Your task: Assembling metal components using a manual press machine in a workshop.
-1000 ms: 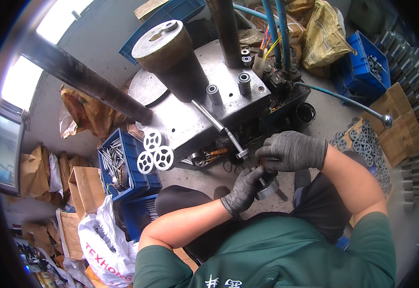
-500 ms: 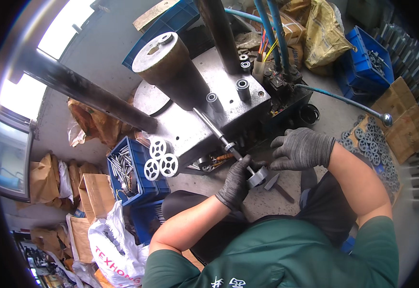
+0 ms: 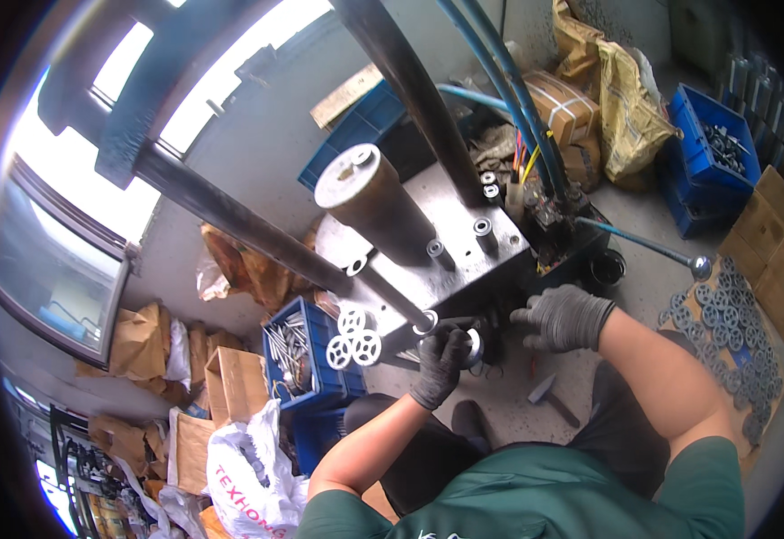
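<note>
Left hand (image 3: 439, 364), gloved dark grey, closed in a grip around a small round metal part (image 3: 473, 349), holding it against the front edge of the press block (image 3: 464, 260). Fingers wrap the part; only its bright rim shows past the glove.

Right hand (image 3: 561, 316), gloved, fingers spread and loosely curled, holding nothing. It sits just beside the block's front right corner, near the dark cup (image 3: 607, 267); whether the fingertips touch the block cannot be told.

A long steel lever (image 3: 293, 247) runs down from upper left and ends in a ring just left of the left hand. Little free room there: lever above, block behind.

Three white spoked wheels (image 3: 354, 339) lie at the block's left edge, above a blue crate (image 3: 307, 359) of metal rods.

A hammer (image 3: 549, 397) lies on the floor (image 3: 643, 269) below the right hand, with open concrete around it. More spoked wheels (image 3: 733, 328) are spread on cardboard at far right, well apart. A blue lever with ball end (image 3: 652, 247) reaches out rightward above the right forearm.
</note>
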The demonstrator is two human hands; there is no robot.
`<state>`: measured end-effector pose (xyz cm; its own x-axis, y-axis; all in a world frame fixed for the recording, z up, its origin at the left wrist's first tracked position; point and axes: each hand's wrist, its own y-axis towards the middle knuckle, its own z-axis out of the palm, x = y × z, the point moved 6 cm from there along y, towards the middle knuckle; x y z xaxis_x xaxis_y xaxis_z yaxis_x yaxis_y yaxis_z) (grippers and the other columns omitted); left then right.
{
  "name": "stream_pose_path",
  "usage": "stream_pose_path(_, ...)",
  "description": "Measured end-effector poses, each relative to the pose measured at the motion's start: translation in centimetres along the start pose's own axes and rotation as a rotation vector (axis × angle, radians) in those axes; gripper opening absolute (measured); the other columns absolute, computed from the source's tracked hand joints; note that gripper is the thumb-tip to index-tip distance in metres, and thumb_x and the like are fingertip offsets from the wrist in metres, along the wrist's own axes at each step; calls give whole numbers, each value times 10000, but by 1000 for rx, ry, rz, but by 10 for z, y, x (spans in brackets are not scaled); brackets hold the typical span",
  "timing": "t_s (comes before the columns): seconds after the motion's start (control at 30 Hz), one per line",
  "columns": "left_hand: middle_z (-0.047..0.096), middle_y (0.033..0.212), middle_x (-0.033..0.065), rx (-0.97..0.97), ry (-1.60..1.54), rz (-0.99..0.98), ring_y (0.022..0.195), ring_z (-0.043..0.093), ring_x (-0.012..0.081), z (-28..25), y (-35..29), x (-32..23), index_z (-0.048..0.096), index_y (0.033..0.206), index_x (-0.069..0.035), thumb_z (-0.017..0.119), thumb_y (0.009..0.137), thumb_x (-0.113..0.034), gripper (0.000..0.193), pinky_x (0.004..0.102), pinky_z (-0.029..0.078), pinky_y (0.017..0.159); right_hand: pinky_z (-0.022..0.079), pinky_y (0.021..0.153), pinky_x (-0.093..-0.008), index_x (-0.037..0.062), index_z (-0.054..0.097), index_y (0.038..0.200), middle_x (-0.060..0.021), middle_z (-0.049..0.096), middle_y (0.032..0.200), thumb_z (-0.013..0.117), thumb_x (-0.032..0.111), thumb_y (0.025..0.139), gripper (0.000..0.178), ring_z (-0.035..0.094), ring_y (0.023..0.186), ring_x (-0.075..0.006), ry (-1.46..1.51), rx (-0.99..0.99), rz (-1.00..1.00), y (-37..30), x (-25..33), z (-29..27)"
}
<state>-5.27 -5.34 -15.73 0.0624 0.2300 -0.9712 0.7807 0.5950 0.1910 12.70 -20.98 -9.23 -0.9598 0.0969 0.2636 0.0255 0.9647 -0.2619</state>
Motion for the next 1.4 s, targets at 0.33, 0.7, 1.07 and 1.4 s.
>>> stream_pose_path(0.33, 682, 943, 42, -297, 110, 532, 836, 620, 111, -130, 172, -189, 686, 1158, 9, 610, 1076, -154, 197, 251, 505, 728, 557, 948, -484, 63, 702, 1246, -203, 700, 1175, 691, 435, 861, 536, 692, 1098, -371, -35, -72, -51, 2, 13, -4)
stream_pose_path(0.7, 663, 786, 50, -470, 667, 220, 675, 643, 158, -154, 328, -176, 669, 1012, -42, 675, 1042, -258, 218, 346, 541, 638, 559, 969, -479, 141, 725, 1268, -190, 710, 1203, 641, 421, 913, 460, 699, 1123, -370, 0, 1, -74, 8, 16, 6)
stream_pose_path(1.07, 766, 873, 111, -525, 318, 139, 783, 723, 194, -151, 329, -168, 732, 971, 4, 750, 970, -292, 297, 354, 577, 756, 568, 854, -492, 119, 715, 1217, -180, 707, 1061, 673, 403, 892, 433, 716, 973, -367, -12, -123, -201, -22, 23, 2)
stream_pose_path(1.4, 766, 905, 67, -486, 159, 260, 814, 708, 169, -164, 329, -164, 736, 989, -31, 776, 890, -128, 144, 331, 557, 780, 563, 840, -467, 84, 705, 1179, -157, 697, 1017, 766, 270, 829, 402, 691, 967, -367, 52, -420, -238, -69, 39, -79)
